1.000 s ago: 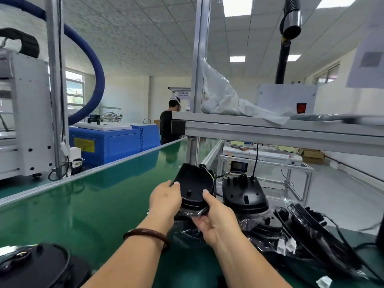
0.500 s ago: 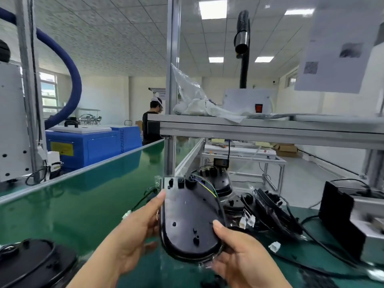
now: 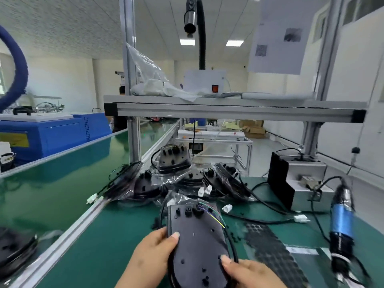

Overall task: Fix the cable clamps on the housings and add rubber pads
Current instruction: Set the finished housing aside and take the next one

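Pulled nearer than before, the black housing (image 3: 197,242) hung over the desk (image 3: 116,235), gripped by the left hand (image 3: 153,254) and right hand (image 3: 249,273).

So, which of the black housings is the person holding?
The nearest housing, gripped by left hand and right hand; the others lie untouched, mostly in the pile behind.

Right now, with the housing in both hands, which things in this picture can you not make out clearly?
Head view only:
- housing: near end cut off by the bottom edge; underside hidden.
- left hand and right hand: fingers hidden under the housing; only thumbs show.
- screwdriver: motion blur, tip unclear.
- pad sheet: blurred, pads cannot be counted.
- hanging paper: print too blurred to read.
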The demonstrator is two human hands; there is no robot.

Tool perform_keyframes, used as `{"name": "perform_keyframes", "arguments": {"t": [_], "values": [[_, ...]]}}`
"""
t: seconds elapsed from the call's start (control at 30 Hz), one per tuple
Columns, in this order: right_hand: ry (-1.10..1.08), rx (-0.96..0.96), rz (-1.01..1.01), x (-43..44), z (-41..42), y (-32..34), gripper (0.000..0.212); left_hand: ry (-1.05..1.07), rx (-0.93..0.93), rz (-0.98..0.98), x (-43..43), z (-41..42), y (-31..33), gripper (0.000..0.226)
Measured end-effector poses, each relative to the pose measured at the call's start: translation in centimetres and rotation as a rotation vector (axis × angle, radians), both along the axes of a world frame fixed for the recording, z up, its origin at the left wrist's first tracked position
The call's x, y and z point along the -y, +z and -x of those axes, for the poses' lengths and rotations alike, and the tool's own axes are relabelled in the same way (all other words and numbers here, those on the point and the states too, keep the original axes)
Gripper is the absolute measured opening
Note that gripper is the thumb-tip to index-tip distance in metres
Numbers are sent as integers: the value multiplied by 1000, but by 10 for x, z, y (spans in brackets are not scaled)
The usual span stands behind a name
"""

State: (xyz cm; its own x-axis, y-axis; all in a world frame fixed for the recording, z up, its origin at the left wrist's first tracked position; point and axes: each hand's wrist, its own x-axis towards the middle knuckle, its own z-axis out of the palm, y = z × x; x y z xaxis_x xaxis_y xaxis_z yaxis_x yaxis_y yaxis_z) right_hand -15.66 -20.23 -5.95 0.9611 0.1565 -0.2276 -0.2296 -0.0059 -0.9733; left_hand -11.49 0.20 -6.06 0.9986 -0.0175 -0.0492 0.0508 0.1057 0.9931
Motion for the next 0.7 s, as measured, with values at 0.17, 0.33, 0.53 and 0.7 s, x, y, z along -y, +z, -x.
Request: {"name": "perform_keyframes", "arguments": {"t": [0.17, 0.33, 0.53, 0.7], "values": [[49, 60, 239, 9, 4, -2, 21, 170, 60, -578, 13, 14, 3, 21], [9, 235, 490, 11, -5, -7, 16, 204, 84, -822, 18, 18, 1, 45], [-50, 321, 734, 8, -9, -7, 37, 280, 103, -931, 23, 22, 4, 43], [-84, 688, 941, 2, -2, -10, 85, 464, 253, -723, 15, 28, -3, 23]]}}
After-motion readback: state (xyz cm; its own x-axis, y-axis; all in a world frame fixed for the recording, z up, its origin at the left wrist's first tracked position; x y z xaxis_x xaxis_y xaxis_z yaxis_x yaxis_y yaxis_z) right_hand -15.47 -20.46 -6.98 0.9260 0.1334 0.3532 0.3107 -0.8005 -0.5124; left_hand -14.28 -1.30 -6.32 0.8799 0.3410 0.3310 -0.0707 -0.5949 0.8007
